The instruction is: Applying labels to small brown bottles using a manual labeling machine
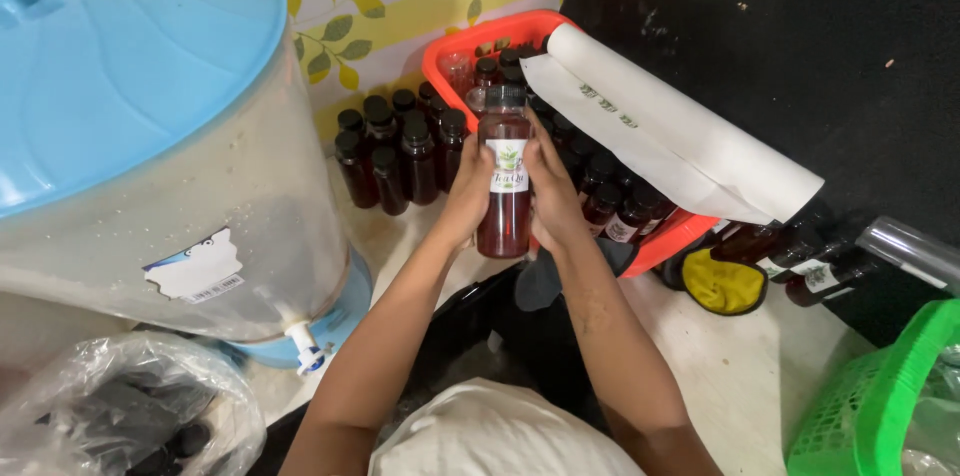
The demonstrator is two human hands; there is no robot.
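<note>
- Two hands are clasping one bottle (505,186) of dark red drink at the centre of the view: the left hand (467,198) is pressing its side at 9 o'clock, the right hand (552,198) at 3 o'clock, so each grip is clamped on the bottle.
- The bottle is standing upright in the air, in front of the red basket (470,48) at 12 o'clock, which is carrying more capped bottles and a white paper roll (670,126).
- More bottles are standing in a cluster (395,151) on the floor at 10 o'clock, beside the big water dispenser (150,136).
- As I judge it, the palms are pressing only the smooth sides, so the bottle could be slipping down onto the floor if the squeeze is loosening.
- A careless swing toward 10 o'clock could be toppling the standing cluster.
</note>
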